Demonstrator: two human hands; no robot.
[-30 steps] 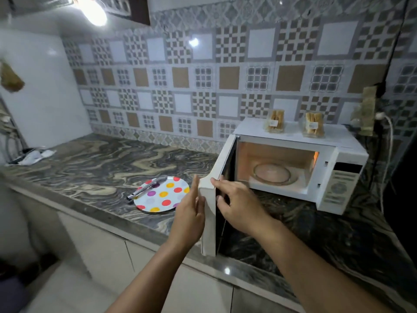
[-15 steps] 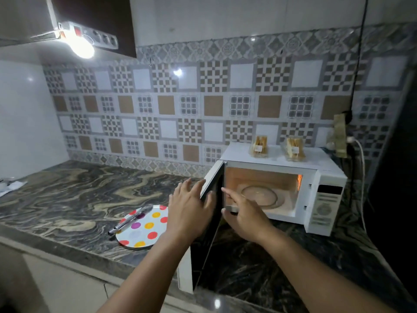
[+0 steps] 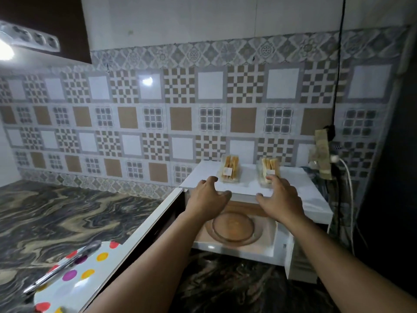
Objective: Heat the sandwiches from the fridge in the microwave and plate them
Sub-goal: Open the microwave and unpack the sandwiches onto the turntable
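Observation:
A white microwave (image 3: 313, 199) stands on the counter with its door (image 3: 146, 231) swung open to the left and a glass turntable (image 3: 233, 227) inside. Two clear-packed sandwiches sit on its top: the left sandwich pack (image 3: 229, 168) and the right sandwich pack (image 3: 268, 171). My left hand (image 3: 206, 197) hovers open just in front of the left pack, apart from it. My right hand (image 3: 278, 197) is open with its fingertips at the right pack. A white plate with coloured dots (image 3: 74, 279) lies at the lower left.
Metal tongs (image 3: 63, 267) rest across the dotted plate. The marbled counter (image 3: 56, 213) stretches left. A socket with plugs and cables (image 3: 331, 159) hangs on the tiled wall right of the microwave. A lamp glares at the upper left.
Both hands left the microwave door and rose to the sandwich packs on top. The door stands fully open, and my view has moved closer.

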